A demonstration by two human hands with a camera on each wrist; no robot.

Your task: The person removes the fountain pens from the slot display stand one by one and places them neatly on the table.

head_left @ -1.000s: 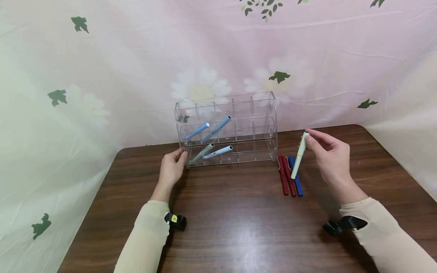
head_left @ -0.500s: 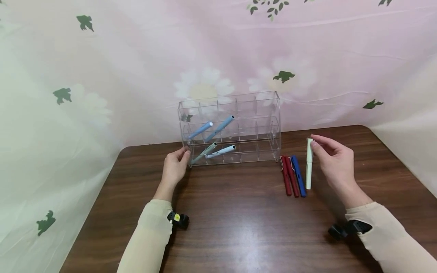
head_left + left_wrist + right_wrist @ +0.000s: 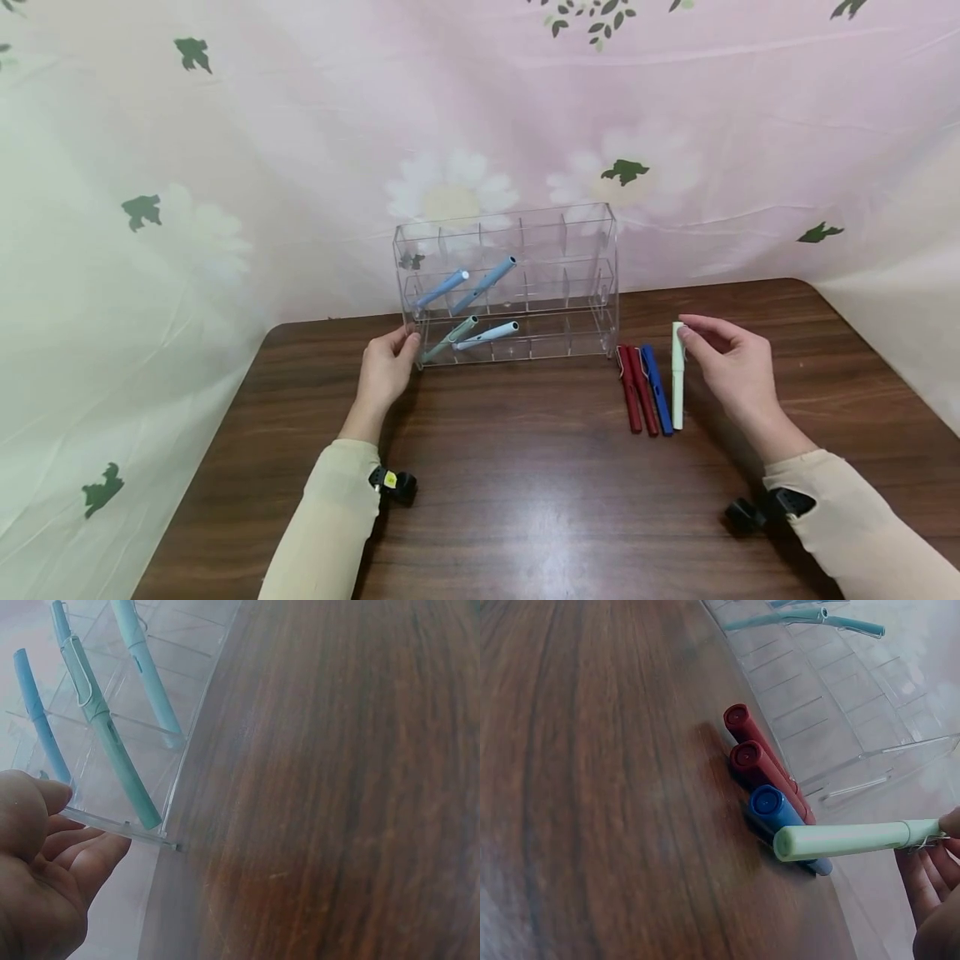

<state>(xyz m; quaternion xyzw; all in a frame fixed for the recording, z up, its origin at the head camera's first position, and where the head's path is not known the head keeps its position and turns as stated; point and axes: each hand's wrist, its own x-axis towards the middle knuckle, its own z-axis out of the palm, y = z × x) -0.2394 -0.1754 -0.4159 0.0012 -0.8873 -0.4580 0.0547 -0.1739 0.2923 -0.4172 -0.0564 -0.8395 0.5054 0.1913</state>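
My right hand [image 3: 731,362] pinches a pale green pen [image 3: 678,379] by its capped end, beside a blue pen [image 3: 657,392] on the table. Two dark red pens [image 3: 630,392] lie left of the blue one. At the left end of a clear acrylic pen rack [image 3: 555,346], my left hand [image 3: 386,371] grips the rack's side edge with thumb and fingers. Leaning in the rack's left compartments are a blue pen [image 3: 41,724], a grey-blue pen [image 3: 486,283], a teal-green pen [image 3: 112,746] and a light blue pen [image 3: 150,679].
The brown wooden table [image 3: 480,492] extends in front of the rack. A patterned cloth backdrop [image 3: 315,167] hangs close behind the rack and along both sides.
My right hand has swung the pale green pen from a slant across the blue pen to nearly parallel beside it, then lowered it. The left hand keeps its grip on the rack.
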